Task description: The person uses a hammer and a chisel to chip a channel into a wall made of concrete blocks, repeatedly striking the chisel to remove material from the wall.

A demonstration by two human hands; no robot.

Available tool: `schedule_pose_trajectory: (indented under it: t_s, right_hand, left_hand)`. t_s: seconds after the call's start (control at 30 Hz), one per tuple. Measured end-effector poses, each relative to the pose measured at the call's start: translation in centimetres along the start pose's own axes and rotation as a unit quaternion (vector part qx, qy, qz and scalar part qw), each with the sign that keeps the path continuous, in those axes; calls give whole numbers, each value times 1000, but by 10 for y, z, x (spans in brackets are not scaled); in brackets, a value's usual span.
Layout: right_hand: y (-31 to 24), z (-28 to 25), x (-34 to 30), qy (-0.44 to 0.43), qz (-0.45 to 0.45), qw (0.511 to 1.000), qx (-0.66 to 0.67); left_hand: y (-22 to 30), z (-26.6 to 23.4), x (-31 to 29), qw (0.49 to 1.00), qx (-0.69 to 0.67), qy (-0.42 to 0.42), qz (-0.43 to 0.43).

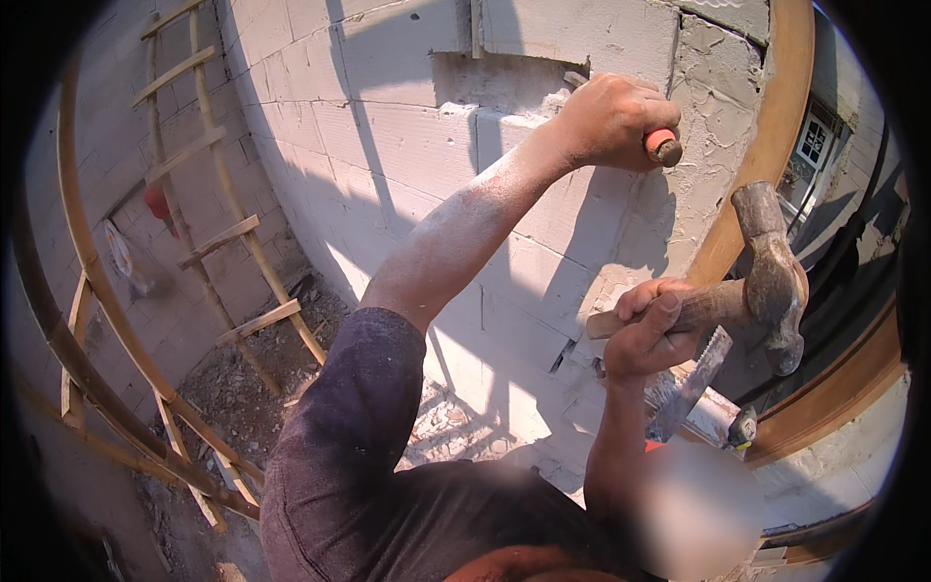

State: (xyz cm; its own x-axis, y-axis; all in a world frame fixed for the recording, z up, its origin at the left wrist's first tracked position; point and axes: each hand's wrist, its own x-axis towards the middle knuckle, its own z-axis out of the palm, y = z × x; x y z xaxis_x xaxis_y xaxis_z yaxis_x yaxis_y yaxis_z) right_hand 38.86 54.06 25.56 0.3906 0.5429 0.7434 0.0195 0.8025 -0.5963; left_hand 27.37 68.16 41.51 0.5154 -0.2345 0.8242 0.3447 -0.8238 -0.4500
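My left hand [621, 121] is wrapped round the red-orange handle [663, 145] of a chisel at the upper part of the block wall. The chisel's metal tip [576, 78] shows beyond my fingers, at the right end of a rough rectangular recess [495, 82] cut in the wall. Lower and to the right, my right hand [655, 325] grips the wooden handle of a hammer [776, 276]. Its worn metal head hangs to the right, apart from the chisel. Just below that hand, a toothed saw blade [690, 383] stands tilted; its handle cannot be made out.
Pale blockwork [320, 145] fills the middle. A wooden ladder [208, 126] leans at the left above rubble [228, 373], beside more wooden poles [107, 301]. A wooden frame [790, 87] borders an opening at the right. A small dark-and-yellow object [743, 427] lies near the saw.
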Motion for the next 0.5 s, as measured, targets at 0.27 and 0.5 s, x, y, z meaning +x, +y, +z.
schedule_pose_trajectory:
  t_s: [0.27, 0.5]
  right_hand:
    - [-26, -4, 19, -33, 102, 994, -18]
    - [-47, -18, -56, -8, -7, 995, 102]
  left_hand:
    - [-6, 3, 13, 999, 32, -11, -2]
    - [61, -30, -41, 991, 70, 40, -109]
